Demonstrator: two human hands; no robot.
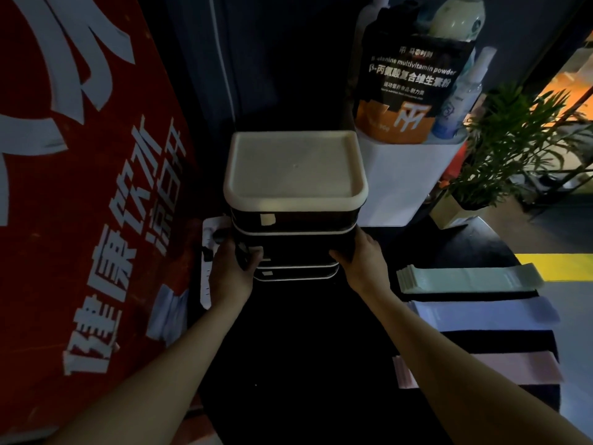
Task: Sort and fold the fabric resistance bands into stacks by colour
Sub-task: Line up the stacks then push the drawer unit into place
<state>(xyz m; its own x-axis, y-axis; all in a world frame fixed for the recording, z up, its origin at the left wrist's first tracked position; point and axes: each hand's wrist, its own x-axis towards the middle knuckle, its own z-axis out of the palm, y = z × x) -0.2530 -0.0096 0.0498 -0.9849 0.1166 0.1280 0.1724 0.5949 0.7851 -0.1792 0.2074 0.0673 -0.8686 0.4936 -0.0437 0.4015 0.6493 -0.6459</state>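
1. Forearms reach in; left hand [236,264] and right hand [359,256] both grip the drawer tower [293,239] by its sides. A tilt tips it.
2. Band stacks [475,316] lie sorted at right; right elbow could scatter them.
3. Power strip [208,261] touches left knuckles; snag risk.

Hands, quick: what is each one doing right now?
Left hand: grips the left side of the drawer unit.
Right hand: grips its right side.

Both hands on a dark drawer unit [293,220] with a cream top: left hand [234,268] gripping its left side, right hand [361,261] gripping its right side. Folded bands stacked near right: green stack [468,277], white stack [484,313], pink stack [513,367]. Red sign [80,187] at left; powder bag [410,85] and plant [519,139] far right.
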